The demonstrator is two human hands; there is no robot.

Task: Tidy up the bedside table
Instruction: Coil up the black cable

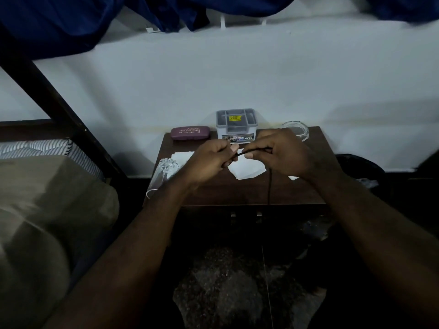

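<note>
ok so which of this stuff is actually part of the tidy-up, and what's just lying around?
Part of the job:
- black cable, held by left hand and right hand
- bedside table
- glasses case
- grey organiser
- glass dish
- white papers
- face mask

Just surroundings:
- bed
- blue curtain

Of the person, two arms and two hands are in view, all of them bare. The left hand [209, 162] and the right hand [282, 153] have uncovered fingers and knuckles, and each wrist runs straight into an uncovered forearm. The left forearm [133, 233] and the right forearm [361, 224] are bare along their whole visible length and widen toward the near edge of the view, where dim light blurs finer detail.
</note>
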